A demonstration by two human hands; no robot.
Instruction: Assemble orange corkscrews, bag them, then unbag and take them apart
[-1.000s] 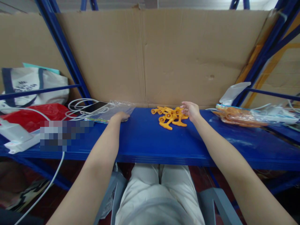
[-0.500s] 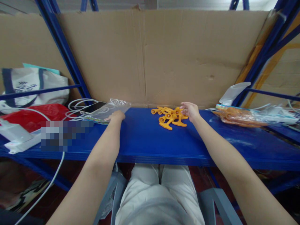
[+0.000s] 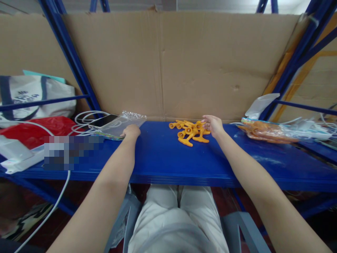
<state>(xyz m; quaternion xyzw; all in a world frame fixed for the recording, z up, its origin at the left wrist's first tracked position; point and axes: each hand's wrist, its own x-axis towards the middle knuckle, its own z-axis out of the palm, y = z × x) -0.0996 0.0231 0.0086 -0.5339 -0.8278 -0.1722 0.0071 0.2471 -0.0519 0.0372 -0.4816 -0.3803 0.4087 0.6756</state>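
Several orange plastic pieces with T-shaped handles and round hollow ends lie in a loose pile on the blue shelf top. At the right edge of the pile is my right hand, fingers apart and pointing left, with nothing in its grasp. My left hand is at the right side of a clear plastic bag, its fingers curled in at the bag's lower edge. What those fingers hold, if anything, is hidden. The bag has a colourful strip and lies partly over a dark flat device.
White cables, a red bag and a white power strip lie at the left, near a canvas bag. Wrapped orange pieces lie at the right. Cardboard stands behind, between blue posts.
The view has shifted very slightly. My left hand's fingers have curled in more at the bag's edge. My right hand and the orange pile look the same.
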